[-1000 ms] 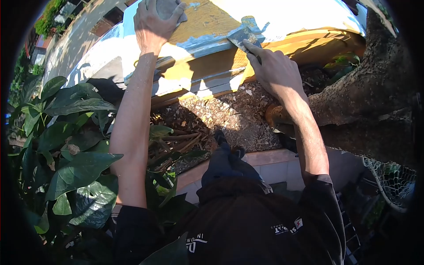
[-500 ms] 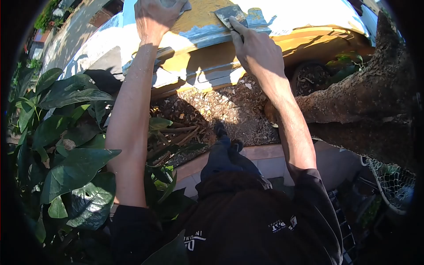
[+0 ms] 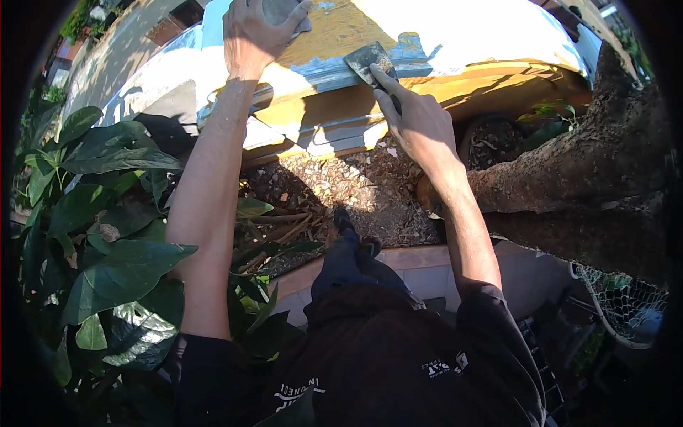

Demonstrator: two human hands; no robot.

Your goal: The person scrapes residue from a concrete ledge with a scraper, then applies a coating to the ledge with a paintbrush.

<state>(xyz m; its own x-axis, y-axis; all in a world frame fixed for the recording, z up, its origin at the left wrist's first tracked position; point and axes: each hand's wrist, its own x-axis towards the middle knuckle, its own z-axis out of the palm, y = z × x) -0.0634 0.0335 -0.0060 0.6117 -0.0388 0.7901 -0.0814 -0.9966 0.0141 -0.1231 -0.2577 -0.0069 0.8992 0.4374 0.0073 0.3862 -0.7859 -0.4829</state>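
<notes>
At the top, my left hand [image 3: 250,37] is closed around a flat grey plate [image 3: 286,11], whose far end is cut off by the frame. A putty knife [image 3: 371,62] with a smeared, wide blade is gripped in my right hand [image 3: 423,128], index finger stretched along the blade. The blade overlaps the lower edge of a curved painted surface [image 3: 348,28]. That surface is yellow with worn blue-grey patches and bright white areas.
Large green leaves [image 3: 128,274] crowd the left beside my arm. A thick tree trunk [image 3: 555,178] leans in from the right. Below lies chip-strewn soil [image 3: 363,185] with a low tiled border [image 3: 420,267]. A net on a frame [image 3: 622,302] stands at lower right.
The putty knife and my right hand have shifted slightly down from the yellow surface toward its lower edge. The left hand keeps its grip, and the whole view has moved a little.
</notes>
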